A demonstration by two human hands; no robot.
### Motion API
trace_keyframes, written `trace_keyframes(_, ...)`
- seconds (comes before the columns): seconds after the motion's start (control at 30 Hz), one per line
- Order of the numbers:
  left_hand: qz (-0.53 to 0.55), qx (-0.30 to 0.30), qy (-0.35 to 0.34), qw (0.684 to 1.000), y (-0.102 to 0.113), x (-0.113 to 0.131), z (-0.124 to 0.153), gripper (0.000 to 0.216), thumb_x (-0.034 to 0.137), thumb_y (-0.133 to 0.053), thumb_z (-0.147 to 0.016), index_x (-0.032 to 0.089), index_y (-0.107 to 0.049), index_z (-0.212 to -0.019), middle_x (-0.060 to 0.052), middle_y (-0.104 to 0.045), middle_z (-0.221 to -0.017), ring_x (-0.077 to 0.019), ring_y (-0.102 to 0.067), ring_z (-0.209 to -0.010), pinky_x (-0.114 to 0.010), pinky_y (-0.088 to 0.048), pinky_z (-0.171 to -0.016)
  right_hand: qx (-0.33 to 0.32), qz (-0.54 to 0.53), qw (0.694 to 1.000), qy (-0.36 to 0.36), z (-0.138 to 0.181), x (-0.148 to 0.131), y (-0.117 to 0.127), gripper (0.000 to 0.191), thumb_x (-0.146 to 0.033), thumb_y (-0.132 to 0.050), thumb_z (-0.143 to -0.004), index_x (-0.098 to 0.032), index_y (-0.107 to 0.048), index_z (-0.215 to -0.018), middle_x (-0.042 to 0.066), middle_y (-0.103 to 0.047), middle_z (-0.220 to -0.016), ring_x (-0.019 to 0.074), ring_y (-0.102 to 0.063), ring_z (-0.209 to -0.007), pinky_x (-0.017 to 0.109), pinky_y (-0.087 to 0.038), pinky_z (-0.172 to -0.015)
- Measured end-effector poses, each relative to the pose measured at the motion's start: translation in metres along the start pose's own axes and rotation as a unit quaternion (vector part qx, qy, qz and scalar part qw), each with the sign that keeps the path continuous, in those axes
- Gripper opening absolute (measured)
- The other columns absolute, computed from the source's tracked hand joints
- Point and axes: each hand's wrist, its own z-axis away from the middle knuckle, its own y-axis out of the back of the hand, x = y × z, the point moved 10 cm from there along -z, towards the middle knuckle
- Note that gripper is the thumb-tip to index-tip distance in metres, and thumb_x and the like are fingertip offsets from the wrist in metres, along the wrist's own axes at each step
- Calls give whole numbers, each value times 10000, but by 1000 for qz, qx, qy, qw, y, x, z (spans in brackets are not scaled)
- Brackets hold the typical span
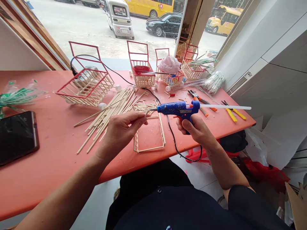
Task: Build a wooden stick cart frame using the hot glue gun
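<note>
My right hand [195, 127] grips the handle of a blue hot glue gun [178, 108] with a white glue stick [225, 107] jutting out behind. Its nozzle points left at a short wooden stick [146, 112] pinched between the fingers of my left hand [123, 126]. Below both hands a rectangular frame of glued wooden sticks [150, 135] lies flat on the orange table [48, 153]. A loose pile of long wooden sticks [110, 113] lies just left of the frame.
Several stick-built carts with red frames [86, 83] [141, 68] stand at the back by the window. Orange pliers [202, 102] and yellow cutters [233, 112] lie at the right. A black phone [16, 135] rests at the left, green-wrapped packets [16, 94] behind it.
</note>
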Motion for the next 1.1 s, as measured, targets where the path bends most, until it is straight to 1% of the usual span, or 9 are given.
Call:
trace_keyframes(0.17, 5, 4, -2, 1000, 1, -2, 1, 212, 375, -672, -937, 235, -810, -860, -6, -801, -798, -163, -729, -754, -260, -548, -743, -1, -1, 1000, 2, 0, -2, 0, 561, -737, -585, -991, -203, -530, -828, -29, -463, -702, 103, -414, -611, 277, -338, -564)
trace_keyframes(0.33, -1, 5, -1, 1000, 1, -4, 3, 253, 406, -677, -952, 229, -802, -822, -7, -788, -772, -152, -692, -698, -268, -510, -682, 4, 4, 1000, -3, 1, 1, 2, 584, -751, -590, -979, -212, -488, -779, -23, -468, -703, 101, -417, -613, 270, -340, -556)
trace_keyframes(0.57, 10, 2, -8, 1000, 0, -2, 2, 176, 350, -690, -942, 244, -817, -882, 10, -806, -806, -149, -733, -749, -248, -536, -725, 8, 5, 1000, -3, 1, 2, 2, 580, -753, -592, -975, -214, -493, -787, -23, -466, -697, 104, -415, -610, 267, -341, -547)
trace_keyframes(0.8, 9, 5, 5, 1000, 0, -4, 2, 182, 365, -695, -918, 244, -832, -922, -6, -817, -804, -162, -738, -748, -264, -575, -749, 25, 25, 999, -8, 3, 5, 4, 599, -785, -588, -956, -215, -502, -795, -23, -473, -694, 111, -421, -616, 278, -348, -562)
trace_keyframes(0.97, 37, -8, 26, 999, -3, -8, 4, 198, 360, -695, -921, 230, -837, -967, -7, -808, -789, -113, -643, -586, -235, -538, -611, 61, 98, 993, 4, 7, 5, 6, 616, -796, -560, -960, -199, -548, -805, -7, -498, -708, 125, -437, -640, 292, -355, -582)
trace_keyframes(1.1, 40, -16, 30, 999, -4, -8, 4, 184, 353, -699, -931, 230, -834, -951, -9, -809, -812, -105, -640, -594, -233, -543, -629, 83, 129, 988, 34, 9, -1, 4, 574, -750, -562, -986, -188, -604, -880, -9, -521, -713, 128, -448, -640, 299, -383, -612)
